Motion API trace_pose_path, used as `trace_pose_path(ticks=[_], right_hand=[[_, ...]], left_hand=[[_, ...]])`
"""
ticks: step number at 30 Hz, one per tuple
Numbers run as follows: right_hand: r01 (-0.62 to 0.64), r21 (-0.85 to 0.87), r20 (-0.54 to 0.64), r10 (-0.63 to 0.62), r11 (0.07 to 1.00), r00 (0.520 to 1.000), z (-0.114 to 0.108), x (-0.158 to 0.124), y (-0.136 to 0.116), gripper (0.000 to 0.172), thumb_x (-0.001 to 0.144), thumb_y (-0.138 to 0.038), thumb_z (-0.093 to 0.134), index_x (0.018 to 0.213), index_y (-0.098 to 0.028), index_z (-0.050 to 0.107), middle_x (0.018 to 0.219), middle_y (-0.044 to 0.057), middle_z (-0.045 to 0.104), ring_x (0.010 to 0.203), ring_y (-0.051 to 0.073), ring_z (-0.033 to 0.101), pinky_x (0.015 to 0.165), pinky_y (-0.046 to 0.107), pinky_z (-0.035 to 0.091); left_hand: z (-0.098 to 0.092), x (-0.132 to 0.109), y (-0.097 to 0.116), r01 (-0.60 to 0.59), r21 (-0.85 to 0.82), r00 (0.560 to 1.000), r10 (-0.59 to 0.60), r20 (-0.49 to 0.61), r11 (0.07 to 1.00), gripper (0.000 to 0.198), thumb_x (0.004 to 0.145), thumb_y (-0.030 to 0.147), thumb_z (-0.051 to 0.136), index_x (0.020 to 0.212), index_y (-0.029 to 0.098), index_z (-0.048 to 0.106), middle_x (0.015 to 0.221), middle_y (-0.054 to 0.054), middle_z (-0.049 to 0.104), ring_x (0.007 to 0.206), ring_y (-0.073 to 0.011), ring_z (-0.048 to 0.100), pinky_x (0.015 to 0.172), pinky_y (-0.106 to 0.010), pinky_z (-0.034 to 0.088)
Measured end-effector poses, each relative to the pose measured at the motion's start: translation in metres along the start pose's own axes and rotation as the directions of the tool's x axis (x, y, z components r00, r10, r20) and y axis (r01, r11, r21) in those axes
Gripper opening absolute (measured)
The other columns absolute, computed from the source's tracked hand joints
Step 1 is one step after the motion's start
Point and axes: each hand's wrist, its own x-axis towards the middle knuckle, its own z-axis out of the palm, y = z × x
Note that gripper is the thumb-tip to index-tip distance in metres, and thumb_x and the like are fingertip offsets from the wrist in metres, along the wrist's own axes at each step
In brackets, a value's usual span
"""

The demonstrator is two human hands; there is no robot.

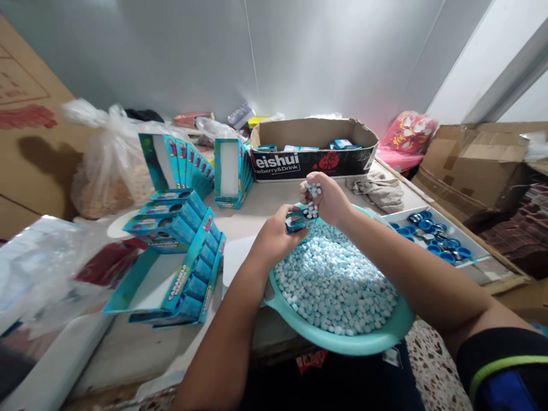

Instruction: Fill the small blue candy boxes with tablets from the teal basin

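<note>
Closed around a small blue printed box, my left hand holds it above the near-left part of the basin's contents. Just above that box, my right hand is curled round a handful of white and pale blue candies. Some of these candies spill from the fingers onto the box's opening. Below both hands, a turquoise basin is filled with the same small candies. To the left, blue display trays are stacked, with small blue boxes standing in the top one.
A black-printed carton holding blue boxes stands behind the basin. A white tray of blue round caps lies to the right, near a grey cloth. More blue display trays stand upright at the back. Plastic bags are at left.
</note>
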Motion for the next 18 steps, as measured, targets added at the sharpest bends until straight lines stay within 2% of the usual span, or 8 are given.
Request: trace_pose_path(ticks=[6,11,15,18], right_hand=[[0.039,-0.053,0.064,-0.036,0.998,0.997,0.0021,-0.0020,-0.0014,0.032,0.068,-0.047,0.067,0.070,-0.023,0.045,0.075,0.000,0.058,0.068,0.015,0.057,0.070,0.029,0.050],[0.068,-0.041,0.130,-0.062,0.997,0.990,0.0018,-0.0017,0.0014,0.033,0.073,-0.052,0.068,0.070,-0.021,0.056,0.074,0.002,0.061,0.072,0.016,0.059,0.076,0.031,0.053],[0.086,-0.123,0.165,-0.065,0.989,0.984,0.0002,-0.0020,0.0025,0.038,0.079,-0.057,0.063,0.079,-0.020,0.068,0.078,0.004,0.065,0.078,0.018,0.063,0.082,0.034,0.053],[0.094,-0.164,0.210,-0.059,0.982,0.976,-0.0014,-0.0014,0.0026,0.042,0.082,-0.059,0.060,0.088,-0.019,0.072,0.082,0.006,0.069,0.081,0.019,0.065,0.088,0.036,0.051]], left_hand=[[-0.0007,0.0001,-0.0021,-0.016,-0.018,1.000,0.016,-0.013,1.000,0.049,0.080,0.038,0.081,0.122,0.023,0.060,0.102,-0.005,0.075,0.091,-0.0262,0.072,0.079,-0.035,0.054],[-0.0002,0.0015,0.0004,0.045,-0.048,0.999,-0.046,-0.024,0.998,0.049,0.078,0.039,0.082,0.120,0.023,0.060,0.102,-0.006,0.075,0.092,-0.0278,0.072,0.081,-0.037,0.053],[0.0019,0.0031,0.0006,0.084,-0.032,0.992,-0.086,-0.093,0.996,0.052,0.075,0.037,0.084,0.118,0.025,0.058,0.107,-0.006,0.074,0.097,-0.0298,0.071,0.082,-0.038,0.052],[0.0027,0.0026,-0.0017,0.071,-0.095,0.985,-0.085,-0.151,0.993,0.055,0.074,0.039,0.085,0.115,0.025,0.052,0.099,-0.005,0.073,0.091,-0.0281,0.071,0.078,-0.037,0.052]])
